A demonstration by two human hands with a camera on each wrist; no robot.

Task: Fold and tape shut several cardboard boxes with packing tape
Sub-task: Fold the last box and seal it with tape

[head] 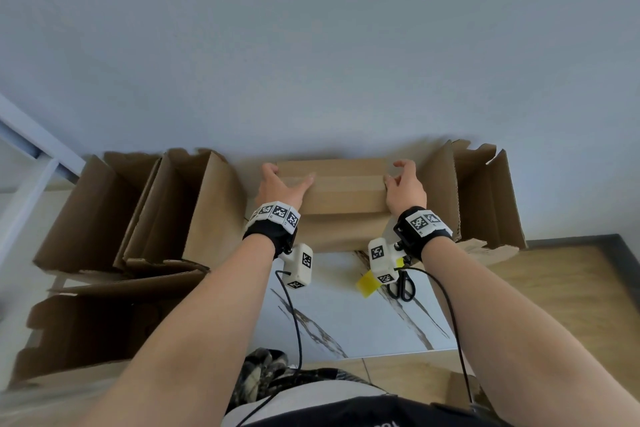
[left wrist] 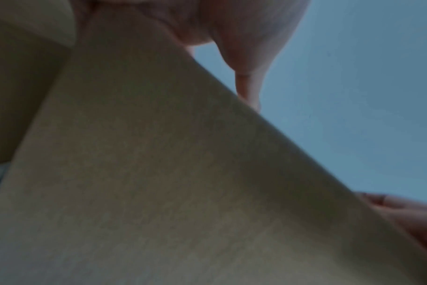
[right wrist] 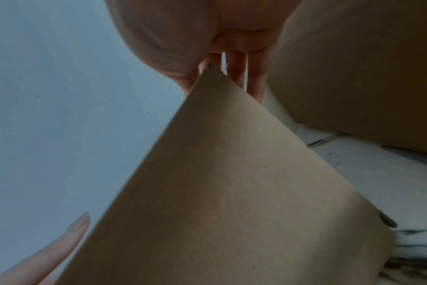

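A closed cardboard box (head: pixel 346 196) stands on the table against the wall, with a strip of tape (head: pixel 346 181) along its top seam. My left hand (head: pixel 282 184) grips its left end, thumb stretched over the top and fingers curled round the far corner. My right hand (head: pixel 405 184) grips the right end with arched fingers. The left wrist view is blurred: the box (left wrist: pixel 159 173) fills it, with the left hand's fingers (left wrist: pixel 244 63) over its edge. In the right wrist view, the box corner (right wrist: pixel 232 192) points at the right hand's fingers (right wrist: pixel 234 65).
Open, untaped boxes stand at the left (head: pixel 183 208), far left (head: pixel 100 215), front left (head: pixel 86 333) and right (head: pixel 485 198). Black scissors (head: pixel 403 286) and a yellow scrap (head: pixel 367 284) lie on the white marbled tabletop (head: pixel 346 319). The grey wall (head: pixel 311 62) is just behind.
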